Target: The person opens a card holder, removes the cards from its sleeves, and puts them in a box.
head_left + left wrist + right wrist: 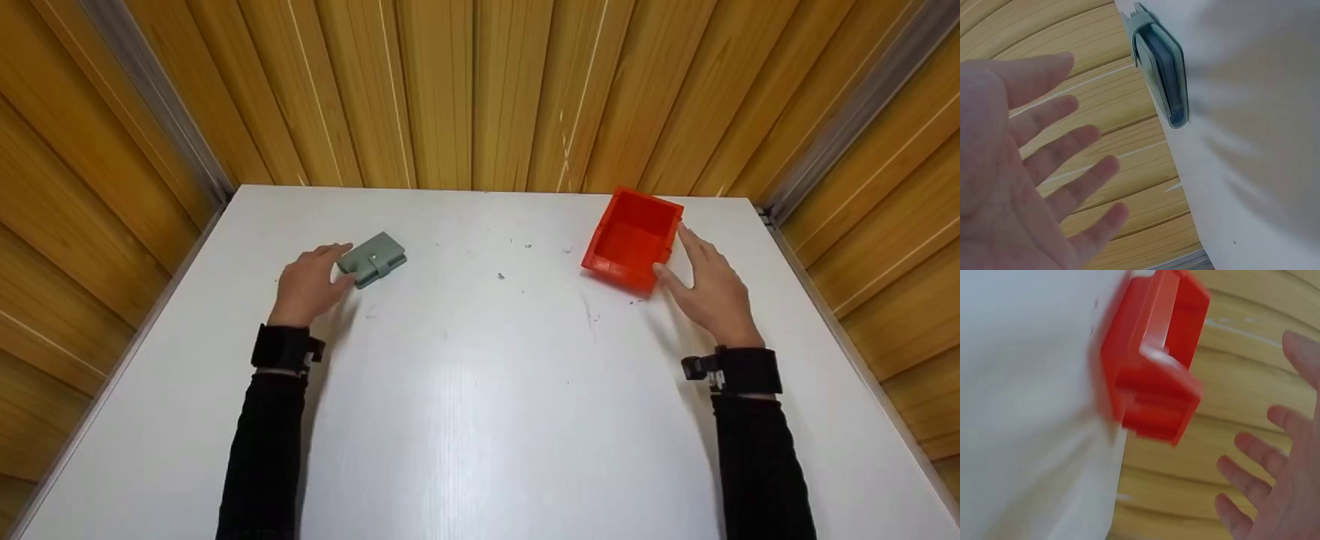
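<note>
A grey-green card wallet [373, 259] with a snap strap lies closed on the left part of the white table. My left hand [309, 283] is at its left side, thumb and fingers spread; in the left wrist view a gap shows between the fingers and the wallet [1162, 73]. On the right, a red plastic bin [634, 238] sits near the table's back edge, its open top facing up. Beside the bin's right wall is my right hand [711, 289], fingers extended. The right wrist view shows those fingers apart from the bin [1151, 377].
The white table [480, 390] carries small dark marks around its middle. Yellow wood-patterned panels [510, 90] rise behind it and on both sides. Black straps with small cameras sit on both wrists.
</note>
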The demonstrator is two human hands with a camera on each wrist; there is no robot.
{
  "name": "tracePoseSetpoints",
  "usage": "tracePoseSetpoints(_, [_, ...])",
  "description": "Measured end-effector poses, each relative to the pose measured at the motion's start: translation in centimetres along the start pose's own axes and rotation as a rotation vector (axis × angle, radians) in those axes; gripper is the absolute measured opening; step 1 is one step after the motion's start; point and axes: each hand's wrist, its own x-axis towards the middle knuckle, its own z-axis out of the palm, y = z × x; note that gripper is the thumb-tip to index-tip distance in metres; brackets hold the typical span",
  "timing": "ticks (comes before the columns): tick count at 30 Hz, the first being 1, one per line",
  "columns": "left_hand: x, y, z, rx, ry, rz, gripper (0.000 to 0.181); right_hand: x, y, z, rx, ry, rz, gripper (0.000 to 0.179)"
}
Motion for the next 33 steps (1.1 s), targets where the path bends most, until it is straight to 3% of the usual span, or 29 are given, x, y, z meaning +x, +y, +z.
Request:
tracePoseSetpoints(3, [1.4,-0.2,0.7,-0.078,-0.070,-0.051,0.055,0.5,-1.8,0.4,0.053,0.005,-0.005,0.081])
tracePoseSetpoints(6, [2.2,-0.4,1.6,-0.098,-0.110,-0.062,0.050,1.1,-3.9,1.4,0.092,-0.007,-0.015,0.080])
tracePoseSetpoints(11, [2.7,-0.4,2.8,-0.063,-0.057,-0.046,0.036,2.4,-7.5,3.7,0.148,-0.022,-0.030,0.072])
tracePoseSetpoints(15, [2.8,0.4,3.5,-0.096,-0.007,-0.033,0.024,3.2,-9.7,4.9,0.172,-0.040,-0.052,0.067])
tracePoseSetpoints(19, [3.0,2.2,4.2,-0.142,-0.010,-0.023,0.022,3.5,-10.8,5.4,0.181,-0.062,-0.066,0.063])
tracePoseSetpoints(28, [2.9,7.6,6.6,-0.275,-0.102,-0.032,0.031,3.2,-12.2,6.3,0.206,-0.133,-0.024,0.049])
tracePoseSetpoints(33, [2.6,11.5,8.5,-0.293,-0.116,0.041,0.037,3.0,-13.6,7.5,0.177,-0.236,-0.059,0.038])
